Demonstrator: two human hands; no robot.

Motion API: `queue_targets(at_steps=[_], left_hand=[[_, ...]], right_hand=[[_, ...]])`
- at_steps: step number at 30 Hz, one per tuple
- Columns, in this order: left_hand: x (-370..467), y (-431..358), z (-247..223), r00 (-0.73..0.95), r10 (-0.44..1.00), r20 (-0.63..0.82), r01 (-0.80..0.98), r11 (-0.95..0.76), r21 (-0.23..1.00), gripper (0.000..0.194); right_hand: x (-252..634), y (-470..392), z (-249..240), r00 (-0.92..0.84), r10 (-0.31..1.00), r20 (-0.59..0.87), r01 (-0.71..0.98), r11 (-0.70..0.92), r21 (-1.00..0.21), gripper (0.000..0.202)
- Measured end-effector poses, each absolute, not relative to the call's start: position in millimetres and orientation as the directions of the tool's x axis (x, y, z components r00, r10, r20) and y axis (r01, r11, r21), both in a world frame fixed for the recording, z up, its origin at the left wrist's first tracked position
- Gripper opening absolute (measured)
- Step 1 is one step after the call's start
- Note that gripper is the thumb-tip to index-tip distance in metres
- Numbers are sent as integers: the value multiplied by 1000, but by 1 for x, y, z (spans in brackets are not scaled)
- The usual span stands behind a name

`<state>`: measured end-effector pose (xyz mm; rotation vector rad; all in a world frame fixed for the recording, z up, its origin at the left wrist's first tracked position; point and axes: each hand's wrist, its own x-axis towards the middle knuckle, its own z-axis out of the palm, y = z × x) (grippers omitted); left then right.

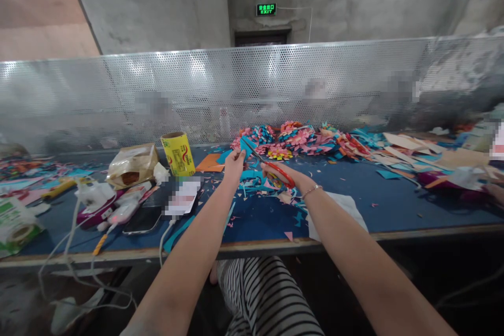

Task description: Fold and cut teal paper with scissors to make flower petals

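Note:
Between the fingers of my left hand (235, 164) is a blue piece of paper (247, 146), held up over the table. My right hand (289, 176) grips scissors (284, 174) with red handles, and their blades reach left to the blue paper. Whether the blades are fully closed is too small to tell. Just behind my hands lies a heap of pink, blue and orange cut-paper flowers (295, 137). Blue and pink paper scraps (258, 184) are strewn on the blue tabletop (260, 223) beneath them.
Left of my hands stand a yellow cardboard tube (178, 155), a brown paper bag (133, 165), phones (144, 220) and white cables (71, 220). Paper strips (409, 149) spread at right, where another person's hand (494, 191) shows. A perforated metal screen (212, 79) runs behind.

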<state>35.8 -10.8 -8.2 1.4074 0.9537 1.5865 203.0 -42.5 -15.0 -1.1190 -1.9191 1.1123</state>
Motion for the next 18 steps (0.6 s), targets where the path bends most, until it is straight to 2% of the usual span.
queue_targets(at_steps=[6, 14, 18], left_hand=[[37, -14, -6, -71, 911, 407, -84, -412, 907, 23], [37, -13, -6, -69, 922, 381, -81, -385, 919, 23], [37, -13, -6, -81, 922, 380, -86, -386, 919, 23]], right_hand=[[203, -42, -15, -422, 900, 110, 379, 285, -880, 38], [204, -35, -20, -414, 902, 122, 393, 298, -870, 43], [204, -38, -17, -369, 912, 180, 487, 355, -798, 43]])
